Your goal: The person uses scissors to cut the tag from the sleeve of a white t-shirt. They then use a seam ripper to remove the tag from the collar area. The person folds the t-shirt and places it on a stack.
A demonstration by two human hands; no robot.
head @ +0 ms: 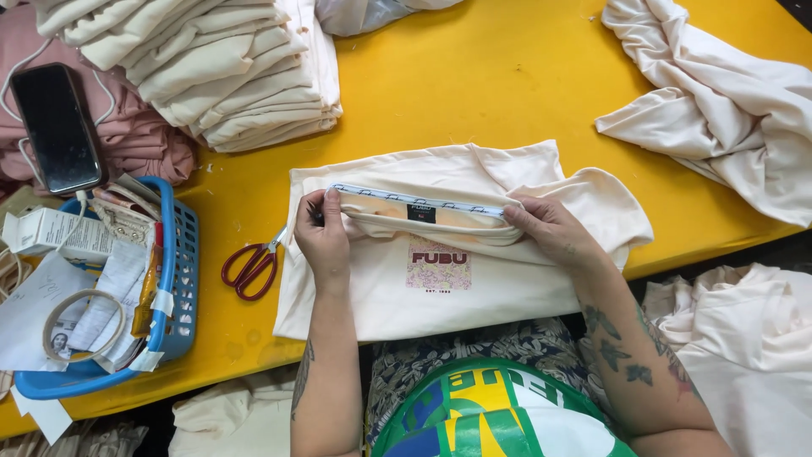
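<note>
A cream T-shirt [457, 296] with a small pink printed square on its chest lies on the yellow table [474, 85]. My left hand [321, 233] pinches the left end of its neckline, and my right hand [550, 228] pinches the right end. Between them the collar band [414, 201] with its pale blue inner tape is pulled straight, a small dark label at its middle. Both hands rest on the shirt.
Red-handled scissors [251, 267] lie just left of the shirt. A blue basket [173, 279] of papers, tape and a small box sits at the left, a black phone [57, 127] on pink cloth above it. Folded cream shirts [220, 68] are stacked behind; loose cream cloth [719, 110] lies right.
</note>
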